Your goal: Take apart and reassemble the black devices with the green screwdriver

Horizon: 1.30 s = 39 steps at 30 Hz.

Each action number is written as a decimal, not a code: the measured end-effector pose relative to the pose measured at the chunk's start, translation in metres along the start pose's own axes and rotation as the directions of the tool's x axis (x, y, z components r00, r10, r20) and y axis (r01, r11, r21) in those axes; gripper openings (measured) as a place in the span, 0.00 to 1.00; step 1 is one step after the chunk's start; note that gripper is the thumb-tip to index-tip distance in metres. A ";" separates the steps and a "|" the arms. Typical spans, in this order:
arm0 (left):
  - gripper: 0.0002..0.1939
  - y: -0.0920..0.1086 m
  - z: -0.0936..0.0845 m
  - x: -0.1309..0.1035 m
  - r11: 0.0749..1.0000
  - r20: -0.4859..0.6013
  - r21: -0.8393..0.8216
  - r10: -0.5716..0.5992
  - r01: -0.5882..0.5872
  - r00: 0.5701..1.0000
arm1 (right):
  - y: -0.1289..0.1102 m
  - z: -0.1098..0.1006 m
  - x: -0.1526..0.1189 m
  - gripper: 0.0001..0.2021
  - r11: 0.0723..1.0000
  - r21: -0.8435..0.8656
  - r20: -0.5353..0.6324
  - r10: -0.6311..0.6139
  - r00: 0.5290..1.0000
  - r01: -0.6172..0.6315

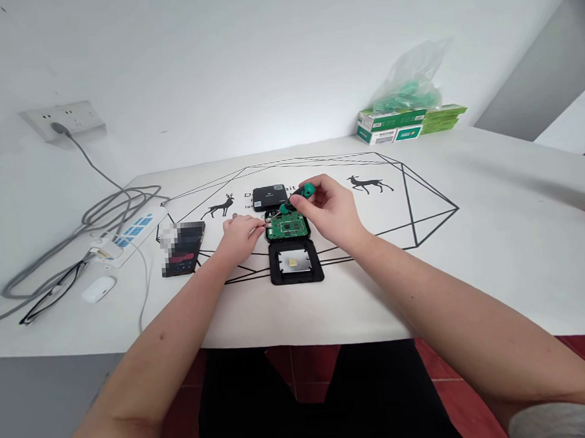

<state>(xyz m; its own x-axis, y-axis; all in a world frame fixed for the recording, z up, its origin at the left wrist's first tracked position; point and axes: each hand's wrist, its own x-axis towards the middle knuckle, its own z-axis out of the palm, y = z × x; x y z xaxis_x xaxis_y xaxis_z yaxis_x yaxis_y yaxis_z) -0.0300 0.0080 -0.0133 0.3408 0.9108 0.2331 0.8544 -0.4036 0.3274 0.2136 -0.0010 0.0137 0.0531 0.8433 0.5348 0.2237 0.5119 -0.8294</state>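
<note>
In my right hand (329, 208) is a screwdriver (298, 197) with a green and black handle, held tilted so its thin shaft runs down to the left. The tip is at the upper left of a green circuit board (290, 228), which lies in a small black case. My left hand (241, 237) rests at the left edge of that board, thumb and fingers pinched together close to the tip; what they pinch is too small to tell. In front of the board lies a black cover (297, 272) with a silver metal plate inside. Behind it sits a second black box (269, 197) with labels.
To the left are a phone (184, 248), a white earbud case (99, 289), folded glasses (54, 292) and a power strip (138, 235) with a looped grey cable (30, 268). Green-white boxes (391, 125) and a plastic bag (410, 80) stand at the back right.
</note>
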 end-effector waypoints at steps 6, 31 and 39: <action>0.12 0.001 0.002 -0.004 0.989 0.024 0.032 0.145 -0.145 0.989 | 0.006 -0.005 0.000 0.24 0.950 -0.113 0.133 -0.275 0.952 0.291; 0.07 0.012 -0.009 -0.011 0.915 0.187 -0.296 0.338 -0.275 0.922 | 0.000 0.000 -0.015 0.29 0.896 -0.022 0.365 -0.406 0.838 0.444; 0.08 0.015 -0.011 -0.014 0.919 0.189 -0.289 0.331 -0.269 0.925 | -0.003 0.003 -0.015 0.26 0.897 -0.030 0.343 -0.406 0.847 0.442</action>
<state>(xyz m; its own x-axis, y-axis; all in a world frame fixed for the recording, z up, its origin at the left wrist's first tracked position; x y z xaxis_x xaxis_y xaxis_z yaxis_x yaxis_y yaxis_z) -0.0256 -0.0115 -0.0015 0.6717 0.7253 0.1508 0.5796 -0.6413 0.5029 0.2089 -0.0147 0.0072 -0.3795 0.5629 0.7343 0.2534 0.8265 -0.5026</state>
